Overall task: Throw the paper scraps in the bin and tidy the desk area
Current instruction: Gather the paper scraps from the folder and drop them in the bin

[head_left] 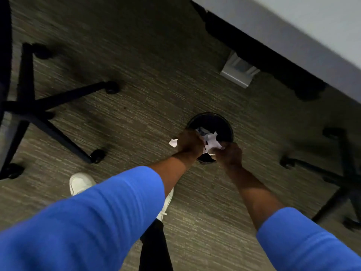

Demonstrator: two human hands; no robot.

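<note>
A round black bin [224,124] stands on the carpet below the desk edge. Both my hands hover over its opening, holding a bunch of crumpled white paper scraps [212,141] between them. My left hand [190,141] is closed on the left side of the bunch, and one scrap [173,142] sticks out past its knuckles, outside the bin's rim. My right hand [229,153] is closed on the right side of the bunch. More white paper shows inside the bin behind the hands.
The grey desk top [312,26] runs across the upper right, with a pale desk foot [238,72] beneath it. Black wheeled chair bases stand at the left [39,110] and right [340,177]. My white shoe [81,182] rests on the carpet.
</note>
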